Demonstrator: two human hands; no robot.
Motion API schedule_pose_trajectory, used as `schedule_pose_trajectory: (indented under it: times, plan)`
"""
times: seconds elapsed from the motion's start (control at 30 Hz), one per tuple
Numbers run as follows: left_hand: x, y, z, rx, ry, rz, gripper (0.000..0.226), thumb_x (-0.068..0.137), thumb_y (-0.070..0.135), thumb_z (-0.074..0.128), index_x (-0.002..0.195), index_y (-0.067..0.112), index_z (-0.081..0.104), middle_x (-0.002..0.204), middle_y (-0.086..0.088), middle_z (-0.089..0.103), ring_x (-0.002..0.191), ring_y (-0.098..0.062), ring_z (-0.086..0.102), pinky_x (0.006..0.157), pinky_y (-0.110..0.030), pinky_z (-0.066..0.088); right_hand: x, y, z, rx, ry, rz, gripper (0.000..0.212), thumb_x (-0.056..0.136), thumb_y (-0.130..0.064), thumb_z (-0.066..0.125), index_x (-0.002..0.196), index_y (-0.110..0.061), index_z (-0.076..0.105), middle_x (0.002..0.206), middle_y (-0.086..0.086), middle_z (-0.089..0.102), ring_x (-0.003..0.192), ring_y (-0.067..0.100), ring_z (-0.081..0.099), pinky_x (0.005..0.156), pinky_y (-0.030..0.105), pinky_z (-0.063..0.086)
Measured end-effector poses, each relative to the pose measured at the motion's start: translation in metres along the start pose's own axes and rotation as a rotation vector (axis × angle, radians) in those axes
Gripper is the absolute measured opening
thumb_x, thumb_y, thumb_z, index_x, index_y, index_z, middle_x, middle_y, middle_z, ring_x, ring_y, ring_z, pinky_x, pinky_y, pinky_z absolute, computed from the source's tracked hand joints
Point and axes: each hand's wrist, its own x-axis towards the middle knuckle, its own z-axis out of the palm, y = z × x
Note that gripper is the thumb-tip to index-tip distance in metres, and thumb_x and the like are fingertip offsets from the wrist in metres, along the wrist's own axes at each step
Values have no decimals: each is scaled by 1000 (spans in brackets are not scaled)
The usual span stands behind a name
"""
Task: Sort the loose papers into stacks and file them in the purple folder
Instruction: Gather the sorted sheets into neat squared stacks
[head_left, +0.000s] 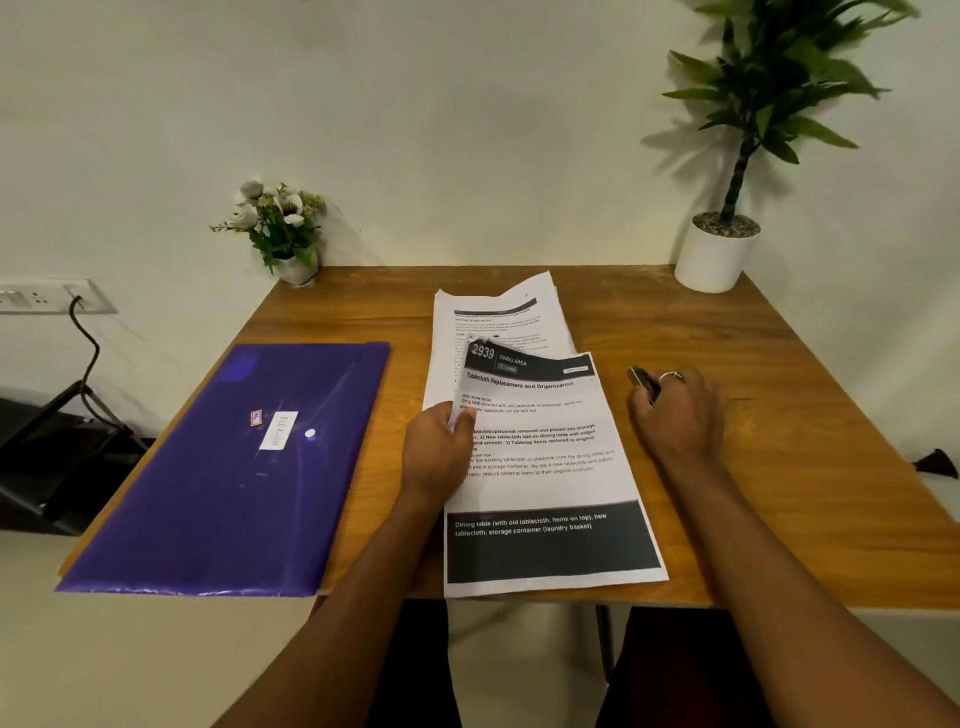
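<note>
— Where are the papers (498, 317)?
— Mid-table (779, 467), right of the closed purple folder (223, 467). The left hand (436, 452) pinches the top sheet (545, 452) at its left edge.
— And the right hand (675, 410)?
— Its fingers are curled round a small dark object (641, 376), just right of the papers.

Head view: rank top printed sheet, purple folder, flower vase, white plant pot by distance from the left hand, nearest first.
1. top printed sheet: pinched by the left hand at its left edge.
2. purple folder: just to the left.
3. flower vase: back-left corner.
4. white plant pot: back-right corner.
</note>
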Motion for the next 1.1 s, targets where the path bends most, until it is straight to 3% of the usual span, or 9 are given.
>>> schedule_pose_trajectory:
  times: [0.13, 0.27, 0.37, 0.43, 0.6, 0.7, 0.8, 0.87, 1.1]
  plan:
    - [-2, 2, -6, -189, -26, -61, 24, 103, 27, 58, 108, 8, 71, 99, 4, 76, 83, -12, 74, 65, -17, 58, -16, -12, -7, 154, 55, -36, 29, 100, -35, 59, 107, -11, 72, 119, 9, 61, 116, 29, 53, 101, 50, 42]
    - [1, 3, -13, -410, -6, -174, 18, 102, 25, 59, 103, 12, 72, 96, -3, 79, 85, -19, 77, 73, -39, 63, -35, -26, -20, 622, -185, 84, 35, 98, -48, 59, 110, -19, 73, 102, -9, 69, 94, 15, 68, 75, 35, 59]
    - [11, 11, -20, -460, -4, -216, 18, 103, 26, 59, 106, 12, 71, 97, -4, 79, 82, -18, 77, 69, -35, 63, -36, -26, -23, 529, -182, -22, 49, 88, -69, 58, 109, -28, 74, 113, -7, 70, 107, 17, 65, 87, 51, 58]
    - [23, 16, -24, -398, -3, -192, 17, 103, 26, 59, 102, 14, 71, 93, -3, 78, 75, -13, 76, 59, -26, 60, -33, -30, -27, 478, -197, -58, 59, 84, -76, 55, 114, -28, 73, 107, -11, 70, 101, 14, 65, 89, 52, 55]
    - [62, 16, -28, -323, -2, -239, 21, 101, 35, 62, 91, 19, 71, 86, 1, 78, 75, -18, 76, 72, -43, 64, -28, -57, -35, 703, -542, -16, 55, 97, -32, 68, 148, -29, 48, 124, -12, 69, 97, 4, 68, 75, 31, 59]
    - [82, 17, -30, -233, -4, -199, 27, 102, 40, 57, 91, 19, 69, 81, 5, 76, 71, -11, 74, 58, -27, 59, -10, -72, -15, 762, -472, 71, 54, 101, -23, 60, 151, -32, 42, 131, -9, 67, 105, 11, 69, 77, 36, 60]
    - [99, 10, -28, 2, -67, -156, 32, 100, 44, 58, 80, 21, 65, 90, 3, 73, 87, -19, 71, 72, -32, 58, 11, -83, 4, 687, -358, 65, 47, 101, -23, 57, 147, -30, 49, 134, -4, 65, 115, 21, 66, 90, 47, 58]
    - [108, 1, -23, 151, -85, -180, 34, 98, 46, 60, 76, 21, 62, 95, 1, 71, 94, -26, 68, 83, -41, 57, 21, -88, 14, 570, -329, 45, 46, 101, -22, 58, 146, -23, 51, 138, 1, 63, 119, 26, 62, 93, 42, 55]
    - [137, -2, -10, 182, -147, -163, 41, 95, 42, 64, 121, 11, 71, 120, -6, 73, 104, -27, 70, 90, -45, 58, 39, -99, 45, 223, -333, 12, 48, 96, -39, 61, 136, -13, 56, 143, 9, 46, 132, 29, 38, 104, 44, 41]
